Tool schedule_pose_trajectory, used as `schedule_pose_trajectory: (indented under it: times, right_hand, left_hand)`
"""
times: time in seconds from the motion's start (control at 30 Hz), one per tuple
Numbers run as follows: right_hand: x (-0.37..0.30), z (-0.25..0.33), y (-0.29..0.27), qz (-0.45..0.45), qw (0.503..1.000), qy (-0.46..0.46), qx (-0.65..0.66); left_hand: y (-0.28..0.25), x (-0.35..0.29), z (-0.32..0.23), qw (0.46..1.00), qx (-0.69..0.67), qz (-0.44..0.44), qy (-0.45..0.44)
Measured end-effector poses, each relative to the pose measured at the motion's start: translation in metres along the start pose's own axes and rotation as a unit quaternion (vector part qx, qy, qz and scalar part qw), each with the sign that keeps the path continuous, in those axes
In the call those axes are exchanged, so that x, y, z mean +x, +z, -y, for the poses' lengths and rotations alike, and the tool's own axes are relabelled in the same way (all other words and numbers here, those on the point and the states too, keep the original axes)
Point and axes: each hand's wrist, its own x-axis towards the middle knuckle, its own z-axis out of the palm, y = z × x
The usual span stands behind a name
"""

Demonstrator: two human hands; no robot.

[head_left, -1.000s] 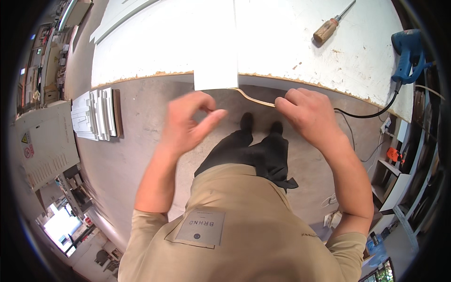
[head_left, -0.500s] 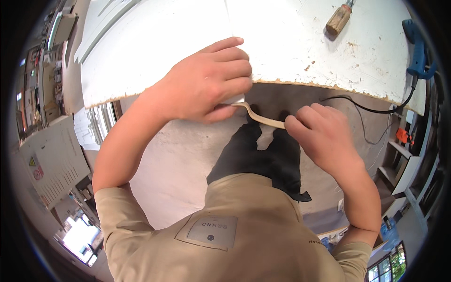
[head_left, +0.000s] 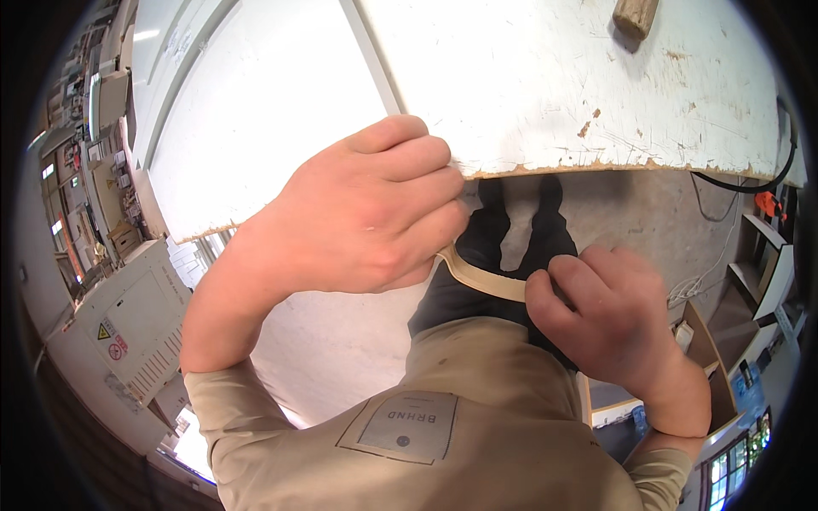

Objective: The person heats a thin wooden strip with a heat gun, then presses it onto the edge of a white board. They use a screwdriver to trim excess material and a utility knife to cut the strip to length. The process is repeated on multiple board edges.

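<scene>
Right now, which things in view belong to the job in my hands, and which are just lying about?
In the job, it seems:
strip, from left hand to right hand, which grips it
panel, its edge reaching the left hand
bench, under the panel

Apparently lying about:
wooden handle, partly out of frame, on the bench
black cable, at the bench's right
orange thing, far right

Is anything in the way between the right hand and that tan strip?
Nothing visible: the right hand grips the tan strip directly, and the strip runs uncovered until the left hand hides it.
</scene>
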Motion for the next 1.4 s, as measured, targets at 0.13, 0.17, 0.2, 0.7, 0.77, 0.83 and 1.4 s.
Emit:
schedule_pose_trajectory:
  times: [0.13,0.17,0.2,0.7,0.77,0.83,1.4]
  right_hand:
    - [-0.001,-0.001,0.002,0.0,1.0,0.004,-0.012]
    - [-0.002,-0.001,0.001,0.001,1.0,0.004,-0.012]
    - [-0.002,-0.001,0.001,0.001,1.0,0.005,-0.012]
    - [-0.012,0.015,0.025,-0.075,0.997,-0.005,0.007]
    - [-0.015,0.017,0.02,-0.041,0.999,0.002,0.017]
    - [-0.018,0.02,0.018,-0.03,0.999,0.011,0.024]
    - [-0.042,0.035,0.038,-0.141,0.988,0.065,0.003]
  left_hand:
    - [0.002,0.0,0.0,1.0,-0.012,-0.008,-0.01]
    - [0.003,0.0,0.0,1.0,-0.02,-0.012,-0.012]
    - [0.004,0.0,0.0,0.999,-0.027,-0.016,-0.013]
    - [0.0,0.002,0.0,0.999,-0.046,-0.009,-0.005]
    - [0.001,0.002,0.0,0.999,-0.041,-0.012,-0.006]
    - [0.002,0.002,0.0,0.999,-0.034,-0.012,-0.003]
    - [-0.008,0.015,0.007,0.995,-0.067,0.071,-0.025]
